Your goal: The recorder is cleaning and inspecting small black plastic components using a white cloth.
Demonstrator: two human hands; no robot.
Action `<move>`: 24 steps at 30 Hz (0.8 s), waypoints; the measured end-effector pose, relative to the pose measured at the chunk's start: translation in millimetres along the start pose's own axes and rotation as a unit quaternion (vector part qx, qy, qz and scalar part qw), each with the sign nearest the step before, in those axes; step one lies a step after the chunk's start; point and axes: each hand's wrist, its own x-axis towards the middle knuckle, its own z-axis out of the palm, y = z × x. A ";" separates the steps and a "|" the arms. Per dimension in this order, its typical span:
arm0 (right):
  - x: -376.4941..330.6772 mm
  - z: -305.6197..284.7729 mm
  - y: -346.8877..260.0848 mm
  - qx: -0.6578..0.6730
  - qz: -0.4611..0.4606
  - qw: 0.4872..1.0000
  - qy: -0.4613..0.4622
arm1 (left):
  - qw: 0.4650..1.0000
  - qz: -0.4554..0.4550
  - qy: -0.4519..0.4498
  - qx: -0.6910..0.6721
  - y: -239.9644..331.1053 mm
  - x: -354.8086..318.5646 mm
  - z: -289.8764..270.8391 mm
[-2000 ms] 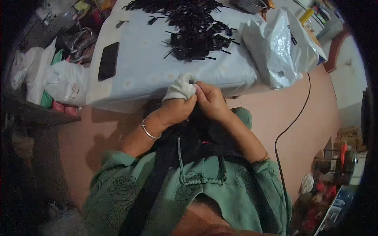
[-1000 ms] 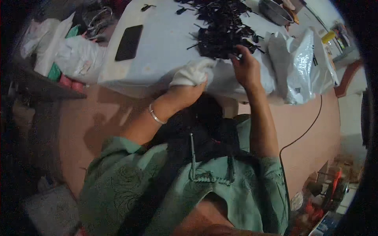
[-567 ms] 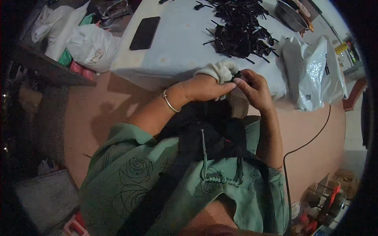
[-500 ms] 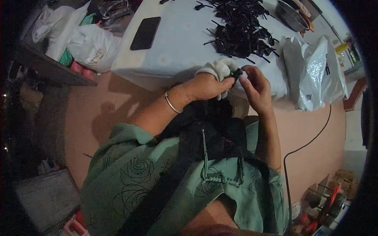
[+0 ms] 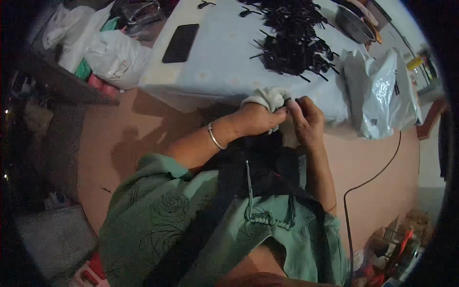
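Observation:
In front of the table's near edge my two hands meet. My left hand (image 5: 256, 118) is closed on a bunched white cloth (image 5: 268, 97), perhaps a glove. A small black part (image 5: 287, 102) sticks out at its fingertips, mostly hidden. My right hand (image 5: 311, 125) is bent in a pinch at that part, thumb and forefinger close to it. Beyond them on the table lies a heap of small black parts (image 5: 291, 43) with thin stems, and two or three lie loose at its left.
A dark phone (image 5: 180, 44) lies on the pale-covered table (image 5: 220, 62). To the right stand a white plastic bag (image 5: 375, 95) and a metal pan (image 5: 355, 25). White bags (image 5: 114, 57) fill a shelf at the left. A black cable (image 5: 370, 182) runs across the floor.
Both hands have moved slightly down and toward me. The black part, plain to see between them before, is now mostly covered by my fingers. The view has shifted slightly.

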 end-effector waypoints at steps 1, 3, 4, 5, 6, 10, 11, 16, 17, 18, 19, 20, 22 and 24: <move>-1.9 -3.6 -3.4 -0.054 -0.004 0.998 -0.024 | 1.000 -0.001 0.004 0.004 -5.1 2.0 2.1; -4.4 -1.1 5.4 -0.053 -0.053 0.997 -0.017 | 0.996 -0.082 -0.011 -0.030 -8.6 4.4 2.3; -5.7 -2.1 5.1 -0.065 -0.023 0.997 -0.043 | 0.996 -0.082 -0.007 -0.026 -6.6 2.1 2.1; -5.8 -1.6 4.6 -0.077 0.007 0.995 -0.069 | 0.998 -0.057 0.004 -0.022 -1.9 -2.0 3.0; -6.6 -0.4 6.0 -0.077 0.006 0.995 -0.069 | 0.999 -0.030 0.011 -0.019 2.1 -3.1 4.2; -10.0 13.8 17.7 0.067 0.085 0.994 -0.012 | 0.967 0.123 0.032 0.221 6.9 6.3 3.3; -10.9 16.0 18.4 0.120 0.094 0.988 0.015 | 0.963 0.127 0.029 0.234 5.4 6.0 4.5; -6.6 1.5 22.8 0.200 0.101 0.974 -0.032 | 0.969 0.151 0.082 0.176 -2.7 7.8 10.8; -5.5 -2.5 24.8 0.207 0.080 0.974 -0.047 | 0.973 0.154 0.110 0.131 -7.7 11.4 11.9; -4.2 0.3 19.9 0.207 0.077 0.974 -0.050 | 0.974 0.157 0.141 0.088 -9.4 13.0 10.3; -3.1 4.7 11.3 0.167 0.050 0.984 -0.027 | 0.973 0.158 0.144 0.091 -11.0 11.0 6.4; -2.5 8.2 5.9 0.127 0.023 0.992 -0.003 | 0.992 0.056 0.109 0.004 -11.9 7.3 0.8; -8.3 2.3 12.8 0.077 0.002 0.996 -0.040 | 0.993 -0.045 0.069 -0.086 -10.3 4.2 -2.4; -13.7 -3.6 11.4 0.026 -0.012 0.997 -0.069 | 0.987 -0.028 0.079 -0.134 -8.2 1.2 0.0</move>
